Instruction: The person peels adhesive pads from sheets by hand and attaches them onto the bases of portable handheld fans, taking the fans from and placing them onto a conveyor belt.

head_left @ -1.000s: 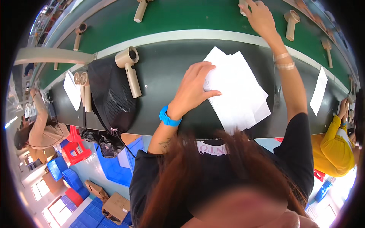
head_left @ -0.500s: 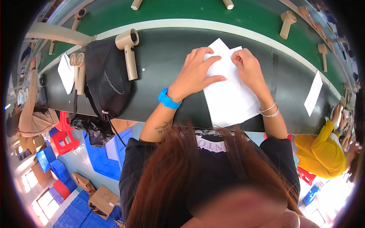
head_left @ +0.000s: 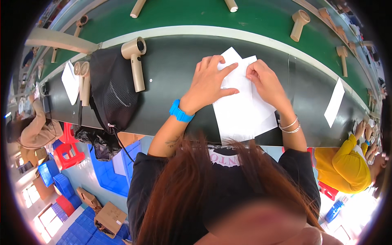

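Note:
White paper sheets point(head_left: 239, 116) lie overlapping on the dark work surface in front of me, their upper corners fanned apart. My left hand point(head_left: 207, 83), with a blue band at its wrist, rests on their left side. Its thumb and fingers are spread, with the thumb and index reaching across the paper. My right hand point(head_left: 266, 83) is closed in a pinch at the upper right edge of the sheets. The pinching fingertips partly hide the edge there, so I cannot tell how many layers they grip.
A black mesh bag point(head_left: 112, 92) lies at left, a beige handheld fan point(head_left: 136, 67) by it. More beige fans point(head_left: 300, 25) lie along the green strip point(head_left: 183, 18) beyond a pale rail. Another white sheet point(head_left: 335, 103) is at right, near a person in yellow point(head_left: 347, 167).
The whole view has shifted slightly. Fans on the green strip appear a little farther left. Both hands keep nearly the same hold on the paper.

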Available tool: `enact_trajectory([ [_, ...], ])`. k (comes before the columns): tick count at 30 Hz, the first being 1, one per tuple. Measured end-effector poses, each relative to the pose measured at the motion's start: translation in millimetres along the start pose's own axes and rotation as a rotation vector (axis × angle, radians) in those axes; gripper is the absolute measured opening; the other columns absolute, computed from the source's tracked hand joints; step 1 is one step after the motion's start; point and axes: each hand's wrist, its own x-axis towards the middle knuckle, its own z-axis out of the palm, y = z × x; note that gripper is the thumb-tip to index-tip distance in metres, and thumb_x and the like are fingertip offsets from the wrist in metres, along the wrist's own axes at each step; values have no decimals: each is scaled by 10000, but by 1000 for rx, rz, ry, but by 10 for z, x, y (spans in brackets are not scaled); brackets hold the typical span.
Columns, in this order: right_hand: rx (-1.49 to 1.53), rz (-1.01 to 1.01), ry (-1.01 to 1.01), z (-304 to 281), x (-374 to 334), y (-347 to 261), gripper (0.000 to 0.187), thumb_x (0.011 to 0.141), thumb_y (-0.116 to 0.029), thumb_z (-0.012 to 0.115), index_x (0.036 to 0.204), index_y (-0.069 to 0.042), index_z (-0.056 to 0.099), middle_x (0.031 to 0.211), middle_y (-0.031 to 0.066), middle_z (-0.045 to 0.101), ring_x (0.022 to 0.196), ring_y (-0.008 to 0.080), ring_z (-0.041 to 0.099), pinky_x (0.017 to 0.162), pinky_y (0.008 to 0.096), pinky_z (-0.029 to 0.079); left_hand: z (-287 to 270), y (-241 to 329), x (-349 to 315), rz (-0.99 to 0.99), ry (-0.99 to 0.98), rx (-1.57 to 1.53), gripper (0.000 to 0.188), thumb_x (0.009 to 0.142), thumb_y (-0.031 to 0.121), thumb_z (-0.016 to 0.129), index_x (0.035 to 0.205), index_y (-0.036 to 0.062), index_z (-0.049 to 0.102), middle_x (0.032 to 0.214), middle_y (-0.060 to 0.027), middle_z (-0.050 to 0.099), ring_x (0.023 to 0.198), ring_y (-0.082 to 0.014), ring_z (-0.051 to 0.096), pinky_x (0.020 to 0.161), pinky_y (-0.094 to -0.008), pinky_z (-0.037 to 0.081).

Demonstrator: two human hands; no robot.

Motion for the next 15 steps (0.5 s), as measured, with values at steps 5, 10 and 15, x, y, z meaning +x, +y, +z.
enact_trajectory([
  [5,-67,6,432,-596,405,515,142,897,-91,577,1023,-32,546,996,95,538,906,193,559,779,276,459,-54,-1,-15,7,-22,3,615,679,389,771,1217,154,588,1159,-120,447,1085,-314,405,918,-424,340],
  [10,-610,167,680,-737,756,1181,640,804,-258,691,1337,-196,341,1113,187,551,925,362,609,766,422,510,-47,11,-2,11,-40,-12,641,687,379,771,1247,147,562,1166,-120,444,1093,-316,407,934,-426,338],
  [15,-473,103,910,-1169,586,402,641,800,-196,700,1318,-119,331,1010,87,675,751,198,667,692,331,531,-47,2,16,0,13,-89,674,697,367,769,1269,103,528,1184,-130,460,1098,-328,416,940,-435,340],
])
